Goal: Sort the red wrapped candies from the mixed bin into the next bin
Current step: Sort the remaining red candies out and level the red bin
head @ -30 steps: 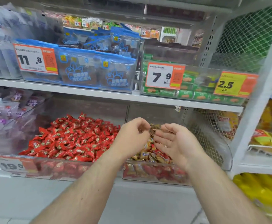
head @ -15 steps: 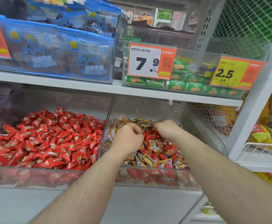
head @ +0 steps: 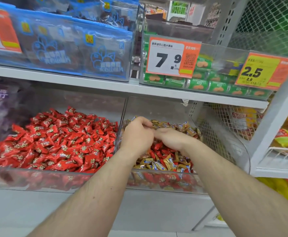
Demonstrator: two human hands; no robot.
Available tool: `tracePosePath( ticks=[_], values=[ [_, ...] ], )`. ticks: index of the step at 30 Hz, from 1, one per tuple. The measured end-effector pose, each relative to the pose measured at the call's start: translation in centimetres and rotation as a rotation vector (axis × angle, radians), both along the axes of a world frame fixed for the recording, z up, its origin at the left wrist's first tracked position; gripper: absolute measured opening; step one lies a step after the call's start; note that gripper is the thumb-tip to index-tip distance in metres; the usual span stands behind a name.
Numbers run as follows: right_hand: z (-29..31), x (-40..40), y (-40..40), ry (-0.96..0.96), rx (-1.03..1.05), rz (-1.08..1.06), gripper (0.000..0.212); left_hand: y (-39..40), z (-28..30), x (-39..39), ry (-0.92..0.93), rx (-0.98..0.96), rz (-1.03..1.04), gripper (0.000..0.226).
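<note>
In the head view, both hands are working inside the mixed bin (head: 189, 181), the clear bin at the right end of the lower shelf (head: 156, 90), where gold sweets (head: 167, 164) and red sweets (head: 158, 147) are lying jumbled together. The left hand (head: 137, 134) is hovering over the back of the heap near the bin's left wall, its fingers curling down into the wrappers; it looks to be picking, but whether it is actually pinching a sweet I cannot tell, since the fingertips are hidden. The right hand (head: 171, 138) is lying knuckles-up just beside it, the two nearly touching, its fingers digging under the pile and out of sight, so its grip cannot be told either; it is probably raking the gold ones aside to uncover the red ones beneath. Red sweets are showing below the right wrist and through the front wall of the bin, so a good deal of sorting is remaining. The red bin (head: 37, 178) is sitting directly to the left, sharing the dividing wall, already heaped with red wrappers, which is making the transfer a short sideways carry over that wall.
</note>
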State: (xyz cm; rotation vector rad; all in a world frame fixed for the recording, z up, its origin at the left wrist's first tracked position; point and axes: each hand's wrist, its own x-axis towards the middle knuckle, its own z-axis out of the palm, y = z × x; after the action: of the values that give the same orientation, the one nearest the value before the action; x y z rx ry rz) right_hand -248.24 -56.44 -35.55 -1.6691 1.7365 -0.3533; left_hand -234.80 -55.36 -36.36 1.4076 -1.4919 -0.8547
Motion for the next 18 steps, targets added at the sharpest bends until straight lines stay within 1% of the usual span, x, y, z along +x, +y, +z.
tracePosePath(
  ticks=[2,4,6,9,10,12,13,15,16,18],
  values=[
    [0.2,-0.6,1.4,-0.027,0.005,0.000,0.071,0.3,0.2,0.3,-0.004,-0.014,-0.012,0.023],
    [0.7,-1.3,3.2,-0.037,0.005,-0.009,0.079,0.6,0.2,0.6,-0.046,-0.002,-0.058,0.024],
    [0.8,-2.0,5.0,-0.076,-0.018,-0.022,0.078,0.9,0.1,0.7,-0.121,0.028,-0.129,0.021],
    [0.5,-3.6,7.1,-0.206,-0.047,-0.074,0.072,1.3,0.0,0.7,-0.219,0.037,-0.226,0.018],
    [0.5,-4.2,7.5,-0.221,-0.070,-0.113,0.069,1.5,0.1,0.6,-0.243,0.038,-0.246,0.017],
    [0.5,-5.5,8.3,-0.176,-0.169,-0.214,0.059,1.7,0.1,0.4,-0.310,0.043,-0.274,0.014],
    [0.6,-6.0,8.5,-0.138,-0.233,-0.274,0.052,1.7,0.1,0.3,-0.370,0.051,-0.282,0.012],
    [0.9,-6.7,8.8,-0.088,-0.324,-0.366,0.030,1.9,0.4,0.3,-0.548,0.094,-0.284,0.009],
    [0.9,-6.9,8.9,-0.071,-0.326,-0.384,0.020,2.0,0.6,0.3,-0.651,0.120,-0.282,0.015],
    [0.9,-6.9,8.9,0.016,-0.271,-0.377,0.012,2.3,0.8,0.3,-0.823,0.160,-0.283,0.029]
  ],
)
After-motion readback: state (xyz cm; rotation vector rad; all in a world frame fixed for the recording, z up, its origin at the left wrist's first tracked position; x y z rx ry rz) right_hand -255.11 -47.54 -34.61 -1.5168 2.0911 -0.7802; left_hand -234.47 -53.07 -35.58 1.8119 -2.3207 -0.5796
